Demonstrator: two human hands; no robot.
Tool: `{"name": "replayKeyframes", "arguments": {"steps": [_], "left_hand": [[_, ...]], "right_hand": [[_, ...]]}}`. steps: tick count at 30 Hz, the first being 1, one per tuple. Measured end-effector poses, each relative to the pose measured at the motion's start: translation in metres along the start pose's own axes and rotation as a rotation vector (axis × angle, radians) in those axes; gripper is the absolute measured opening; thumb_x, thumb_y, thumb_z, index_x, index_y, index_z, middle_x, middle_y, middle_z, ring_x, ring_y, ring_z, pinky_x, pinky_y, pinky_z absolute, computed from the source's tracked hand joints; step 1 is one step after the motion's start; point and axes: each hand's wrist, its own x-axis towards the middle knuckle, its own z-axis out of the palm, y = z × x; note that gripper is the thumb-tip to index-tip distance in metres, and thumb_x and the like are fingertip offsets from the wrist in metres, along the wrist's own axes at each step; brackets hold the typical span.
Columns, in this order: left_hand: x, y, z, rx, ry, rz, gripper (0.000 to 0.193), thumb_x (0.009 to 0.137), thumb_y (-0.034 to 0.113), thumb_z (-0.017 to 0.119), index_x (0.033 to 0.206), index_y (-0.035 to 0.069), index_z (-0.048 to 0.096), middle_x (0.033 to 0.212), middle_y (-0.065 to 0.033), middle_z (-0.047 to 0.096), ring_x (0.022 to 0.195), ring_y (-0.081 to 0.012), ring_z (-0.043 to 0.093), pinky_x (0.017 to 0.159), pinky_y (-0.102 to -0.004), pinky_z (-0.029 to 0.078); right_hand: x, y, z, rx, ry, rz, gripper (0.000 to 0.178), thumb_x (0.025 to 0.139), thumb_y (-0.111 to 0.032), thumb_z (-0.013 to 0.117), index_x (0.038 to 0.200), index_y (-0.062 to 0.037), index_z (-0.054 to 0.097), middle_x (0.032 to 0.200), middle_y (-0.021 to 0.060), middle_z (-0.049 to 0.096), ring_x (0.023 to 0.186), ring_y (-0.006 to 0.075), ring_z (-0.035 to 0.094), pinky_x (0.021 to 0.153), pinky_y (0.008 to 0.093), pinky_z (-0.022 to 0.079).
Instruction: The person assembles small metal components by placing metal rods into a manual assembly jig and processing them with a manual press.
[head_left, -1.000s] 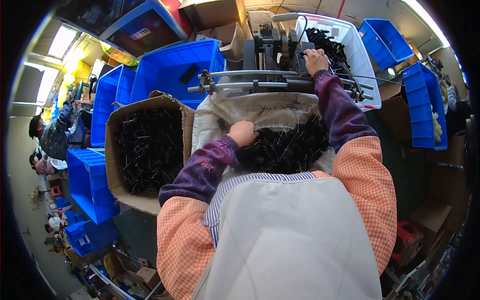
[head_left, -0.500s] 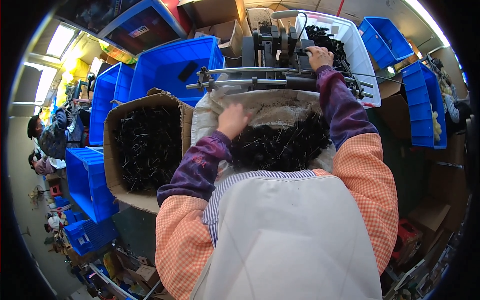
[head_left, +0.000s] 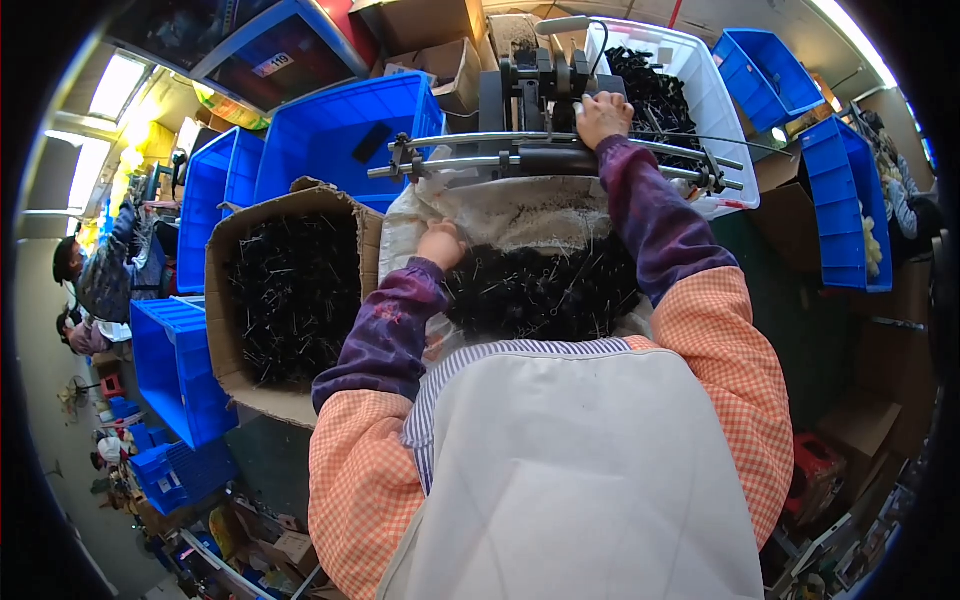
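My left hand (head_left: 441, 244) is closed, fingers curled, over the left part of a pale cloth sack (head_left: 405, 215). Anything inside its grip is hidden. Beside it lies a heap of black bristly pieces with thin metal wires (head_left: 545, 290), spread in the sack in front of me. My right hand (head_left: 604, 117) rests with bent fingers at the right side of a dark bench machine (head_left: 530, 95); what the fingertips hold is too small to make out. Between the machine and the heap run metal rods (head_left: 460, 160).
A cardboard box (head_left: 225, 340) full of similar black wired pieces stands left of the sack. Behind it is a large blue bin (head_left: 300, 140) with a dark flat object in it. A white tub (head_left: 715, 110) holding black parts sits right of the machine. Co-workers (head_left: 105, 260) are at far left.
My left hand has drawn left and nearer, off the heap's far edge to the sack's left side. My right hand has shifted left along the machine, away from the white tub.
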Motion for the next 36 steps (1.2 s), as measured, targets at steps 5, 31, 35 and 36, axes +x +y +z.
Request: {"name": "replayKeyframes", "arguments": {"steps": [5, 31, 35, 36], "left_hand": [[0.0, -0.001, 0.003, -0.031, 0.018, 0.009, 0.037, 0.07, 0.022, 0.069, 0.096, -0.001, 0.056, 0.096, -0.0239, 0.059, 0.095, -0.0377, 0.056, 0.082, -0.0415, 0.046], [-0.052, 0.058, -0.086, -0.438, 0.335, 0.499, 0.012, 0.074, -0.003, 0.052, 0.083, 0.0, 0.059, 0.082, -0.0159, 0.056, 0.08, -0.0329, 0.056, 0.071, -0.0368, 0.045], [-0.048, 0.087, -0.092, -0.72, 0.304, 0.553, 0.011, 0.076, -0.002, 0.057, 0.086, 0.001, 0.06, 0.084, -0.0088, 0.059, 0.078, -0.0186, 0.058, 0.064, -0.0279, 0.046], [-0.046, 0.097, -0.091, -0.762, 0.294, 0.559, 0.011, 0.077, -0.002, 0.058, 0.088, 0.0, 0.06, 0.086, -0.0064, 0.059, 0.079, -0.0136, 0.057, 0.065, -0.0251, 0.046]], "right_hand": [[0.001, -0.005, 0.005, -0.005, 0.074, -0.011, 0.024, 0.081, -0.028, 0.051, 0.097, -0.0148, 0.063, 0.099, 0.0063, 0.055, 0.105, 0.0262, 0.042, 0.088, 0.0426, 0.027], [0.035, 0.144, -0.03, -0.186, 0.033, 0.302, 0.021, 0.082, -0.019, 0.05, 0.101, -0.0124, 0.056, 0.098, 0.0157, 0.061, 0.087, 0.0322, 0.062, 0.071, 0.0458, 0.049], [-0.017, 0.102, -0.067, 0.208, 0.127, -0.064, 0.029, 0.083, -0.028, 0.053, 0.109, -0.0153, 0.058, 0.1, 0.0132, 0.06, 0.091, 0.03, 0.06, 0.076, 0.0426, 0.048], [-0.033, 0.085, -0.072, 0.407, 0.087, -0.246, 0.024, 0.082, -0.022, 0.055, 0.102, -0.0106, 0.062, 0.098, 0.0142, 0.06, 0.087, 0.029, 0.06, 0.074, 0.0399, 0.048]]}}
